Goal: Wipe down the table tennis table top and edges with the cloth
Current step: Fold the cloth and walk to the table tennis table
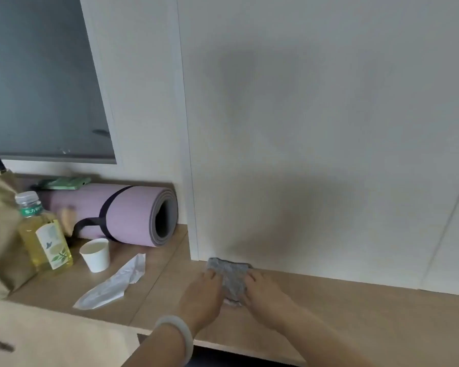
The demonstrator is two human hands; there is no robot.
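Observation:
A grey cloth (231, 276) lies on a light wooden shelf (355, 313) right at the foot of a white wall panel. My left hand (200, 295) grips its left side with curled fingers. My right hand (265, 294) grips its right side the same way. A pale bangle sits on my left wrist. The lower part of the cloth is hidden between my hands. No table tennis table shows in the head view.
Left of the cloth lie a crumpled clear plastic wrapper (114, 283), a white paper cup (96, 254), a bottle of yellow drink (44, 234), a rolled purple mat (122, 214) and a tan bag (0, 229). A cardboard box (51, 340) stands at the lower left.

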